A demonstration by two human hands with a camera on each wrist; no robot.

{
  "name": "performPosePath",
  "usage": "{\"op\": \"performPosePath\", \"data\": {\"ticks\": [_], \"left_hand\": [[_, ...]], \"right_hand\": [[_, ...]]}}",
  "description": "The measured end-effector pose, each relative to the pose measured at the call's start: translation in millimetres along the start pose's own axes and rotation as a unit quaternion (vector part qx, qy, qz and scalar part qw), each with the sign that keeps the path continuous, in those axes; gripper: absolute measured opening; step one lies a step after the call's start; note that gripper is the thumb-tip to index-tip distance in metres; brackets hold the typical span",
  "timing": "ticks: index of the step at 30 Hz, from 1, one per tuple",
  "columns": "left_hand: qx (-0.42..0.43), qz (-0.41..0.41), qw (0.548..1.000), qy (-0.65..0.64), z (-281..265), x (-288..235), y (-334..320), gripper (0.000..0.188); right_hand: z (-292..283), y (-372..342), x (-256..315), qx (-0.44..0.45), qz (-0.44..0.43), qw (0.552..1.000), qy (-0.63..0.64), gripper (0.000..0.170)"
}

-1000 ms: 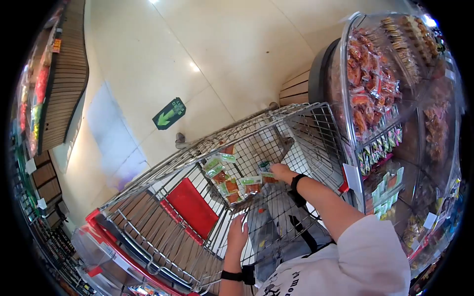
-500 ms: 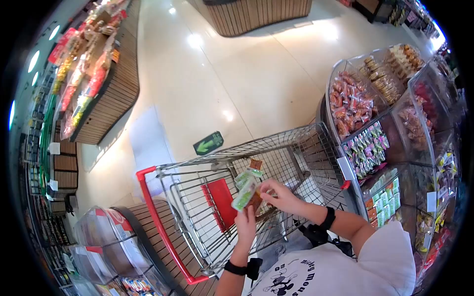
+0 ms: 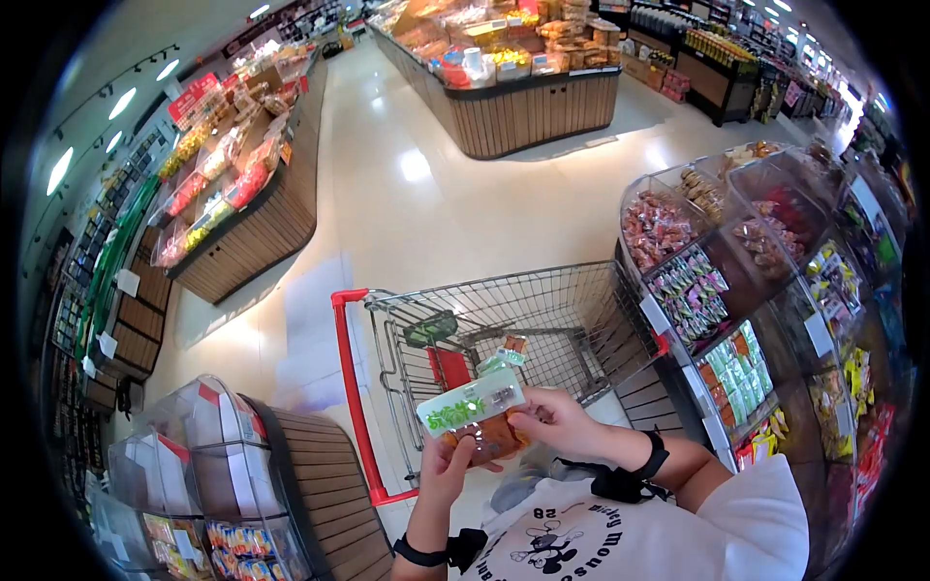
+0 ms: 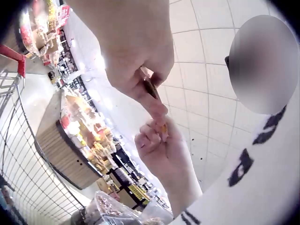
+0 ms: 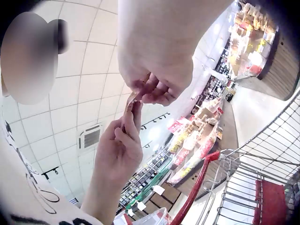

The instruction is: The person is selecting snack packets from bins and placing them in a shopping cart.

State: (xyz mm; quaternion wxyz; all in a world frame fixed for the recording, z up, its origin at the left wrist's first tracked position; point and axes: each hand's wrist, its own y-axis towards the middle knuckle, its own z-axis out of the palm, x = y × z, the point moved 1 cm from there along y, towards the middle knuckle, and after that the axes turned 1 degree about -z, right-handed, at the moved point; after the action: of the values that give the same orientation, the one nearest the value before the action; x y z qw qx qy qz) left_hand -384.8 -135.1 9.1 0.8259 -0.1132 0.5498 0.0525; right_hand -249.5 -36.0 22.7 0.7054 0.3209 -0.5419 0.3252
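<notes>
Showing green print (image 3: 453, 415), orange contents (image 3: 492, 438): packet (image 3: 475, 413) pinched by left grip (image 3: 447, 469), right grip (image 3: 559, 424).

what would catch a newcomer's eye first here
Probably the clear plastic packet with green lettering and orange-brown contents, held by left grip and right grip, low in the head view. Beyond it stands a metal wire shopping cart with a red handle; rightward, a clear-walled stand holds wrapped snacks.
</notes>
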Motion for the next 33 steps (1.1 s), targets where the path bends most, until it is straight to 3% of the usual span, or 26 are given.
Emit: {"op": "performPosePath", "data": {"ticks": [8,11,14,17,18,19,20,22,25,26,27,28,29,30,32,33], "left_hand": [[0.095,0.035,0.995,0.02,23.1,-3.3,-23.6,0.03],[0.109,0.043,0.993,-0.008,32.0,9.1,-17.0,0.034],[0.178,-0.049,0.977,-0.111,46.3,29.3,0.8,0.042],[0.218,-0.241,0.926,-0.19,58.8,92.0,22.6,0.037],[0.227,-0.307,0.9,-0.211,63.8,108.4,25.8,0.034],[0.339,-0.264,0.878,-0.209,72.2,113.3,27.9,0.025],[0.31,-0.32,0.863,-0.24,74.1,131.8,34.1,0.023],[0.236,-0.424,0.825,-0.291,79.5,181.3,58.2,0.02],[0.31,-0.465,0.81,-0.177,115.6,214.2,78.9,0.02],[0.332,-0.476,0.802,-0.142,129.1,225.4,81.8,0.02],[0.345,-0.42,0.839,0.024,145.9,236.5,86.3,0.024],[0.36,-0.387,0.846,0.074,163.6,244.2,93.0,0.024],[0.372,-0.35,0.85,0.124,181.6,250.7,100.2,0.025],[0.384,-0.311,0.852,0.174,199.2,257.2,108.0,0.026],[0.377,-0.285,0.858,0.204,236.2,273.7,123.5,0.023],[0.389,-0.256,0.853,0.236,255.8,282.3,131.7,0.024]], "right_hand": [[9.3,-52.4,8.1,-0.061,-0.056,0.993,-0.079,0.015],[-8.2,-69.2,-8.5,-0.077,-0.004,0.994,-0.071,0.02],[-35.0,-67.2,-53.2,-0.163,0.013,0.966,0.199,0.029],[-43.2,-87.2,-68.3,-0.035,0.028,0.981,0.189,0.04],[-52.6,-94.9,-92.9,-0.028,0.019,0.969,0.246,0.037],[-61.5,-102.8,-116.8,-0.02,0.011,0.953,0.302,0.035],[-69.0,-115.4,-124.1,-0.079,0.039,0.937,0.338,0.031],[-88.1,-136.5,-132.5,-0.158,-0.015,0.929,0.334,0.026],[-120.9,-176.0,-129.2,-0.288,-0.031,0.897,0.333,0.022],[-132.4,-190.4,-127.5,-0.333,-0.024,0.882,0.333,0.022],[-150.3,-203.3,-132.5,-0.463,-0.014,0.843,0.274,0.024],[-163.4,-218.8,-107.1,-0.527,-0.049,0.805,0.269,0.024],[-188.8,-237.3,-117.0,-0.578,-0.101,0.768,0.257,0.023],[-213.4,-264.0,-119.9,-0.627,-0.052,0.743,0.229,0.022],[-263.6,-311.6,-133.2,-0.771,0.043,0.624,0.117,0.027],[-292.8,-332.2,-143.6,-0.848,0.093,0.521,0.022,0.035]]}}
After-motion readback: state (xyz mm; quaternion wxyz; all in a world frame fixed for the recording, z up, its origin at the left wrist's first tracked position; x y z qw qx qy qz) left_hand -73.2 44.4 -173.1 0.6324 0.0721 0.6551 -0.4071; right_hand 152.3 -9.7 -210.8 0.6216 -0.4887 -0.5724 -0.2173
